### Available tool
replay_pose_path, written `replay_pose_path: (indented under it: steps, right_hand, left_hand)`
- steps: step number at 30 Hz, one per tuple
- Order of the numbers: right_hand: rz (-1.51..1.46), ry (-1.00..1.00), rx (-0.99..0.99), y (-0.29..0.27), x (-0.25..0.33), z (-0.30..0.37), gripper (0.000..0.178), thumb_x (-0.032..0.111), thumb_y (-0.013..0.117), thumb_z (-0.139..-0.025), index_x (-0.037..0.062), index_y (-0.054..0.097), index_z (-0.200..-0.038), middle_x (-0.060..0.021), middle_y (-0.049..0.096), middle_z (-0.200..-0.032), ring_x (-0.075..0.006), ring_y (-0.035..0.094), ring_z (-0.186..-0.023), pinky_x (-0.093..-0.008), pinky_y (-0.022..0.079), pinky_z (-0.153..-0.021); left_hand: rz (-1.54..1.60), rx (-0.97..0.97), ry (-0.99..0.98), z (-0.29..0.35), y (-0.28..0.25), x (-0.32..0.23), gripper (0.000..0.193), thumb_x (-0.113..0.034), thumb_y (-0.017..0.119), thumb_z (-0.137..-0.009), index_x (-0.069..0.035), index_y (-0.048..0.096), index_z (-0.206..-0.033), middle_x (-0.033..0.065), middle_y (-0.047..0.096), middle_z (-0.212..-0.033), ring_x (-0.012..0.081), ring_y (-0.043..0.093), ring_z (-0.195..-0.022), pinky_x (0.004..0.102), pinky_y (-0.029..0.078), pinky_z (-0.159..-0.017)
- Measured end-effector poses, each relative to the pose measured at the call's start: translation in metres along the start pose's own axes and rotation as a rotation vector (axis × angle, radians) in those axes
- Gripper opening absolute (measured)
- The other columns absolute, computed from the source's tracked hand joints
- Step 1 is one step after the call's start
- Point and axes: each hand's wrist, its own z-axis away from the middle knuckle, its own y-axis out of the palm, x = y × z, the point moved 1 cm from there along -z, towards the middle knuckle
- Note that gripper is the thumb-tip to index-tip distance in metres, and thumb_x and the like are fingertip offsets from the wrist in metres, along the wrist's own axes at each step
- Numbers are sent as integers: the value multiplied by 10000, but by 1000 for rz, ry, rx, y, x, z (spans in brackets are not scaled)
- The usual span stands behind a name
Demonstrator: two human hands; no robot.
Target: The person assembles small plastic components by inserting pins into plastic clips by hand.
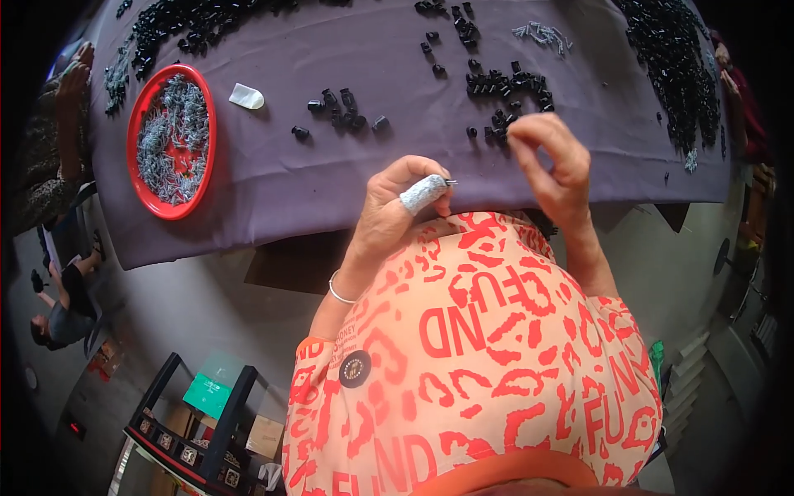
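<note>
My left hand [395, 194] is closed near the table's front edge, with a white sleeve [423, 194] over one finger. Between its fingertips sits a small thin pin-like piece [452, 182], dark with a metallic tip. My right hand [556, 157] is raised to the right, thumb and forefinger drawn together beside a cluster of small black plastic parts [506, 83]. Whatever those fingertips hold, if anything, is too small to make out. A second small group of black parts [339, 112] lies farther left.
A red oval basin [212, 136] full of grey metal pins [169, 124] stands at the left, with a white finger sleeve [246, 97] beside it. Loose pins [542, 36] lie at the back. Large black-part heaps [674, 70] line the far and right sides. Other people sit at both ends.
</note>
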Motion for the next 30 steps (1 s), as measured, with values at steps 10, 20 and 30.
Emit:
replay_pose_path:
  steps: [10, 20, 30]
  right_hand:
    - [476, -187, 8, 32, -18, -5, 215, 37, 691, -707, 97, 628, -904, -12, 598, -879, -198, 567, -857, -335, 393, -747]
    - [459, -94, 11, 31, -11, -7, 259, 28, 691, -705, 100, 638, -949, -22, 617, -938, -201, 570, -892, -344, 393, -775]
    - [547, -237, 27, 51, -15, -15, 227, 41, 689, -725, 70, 634, -944, -40, 606, -899, -208, 589, -847, -347, 426, -758]
  left_hand:
    - [16, -33, 30, -3, -4, 1, 85, -96, 620, -889, -28, 601, -936, 49, 590, -842, 107, 545, -744, 245, 465, -683]
    - [44, -36, 34, -4, -6, 4, 110, -97, 621, -891, -18, 602, -966, 54, 599, -892, 103, 554, -770, 250, 490, -710]
    - [63, -17, 80, -5, -9, 6, 120, -79, 586, -911, 4, 599, -997, 59, 633, -891, 106, 595, -781, 251, 513, -733]
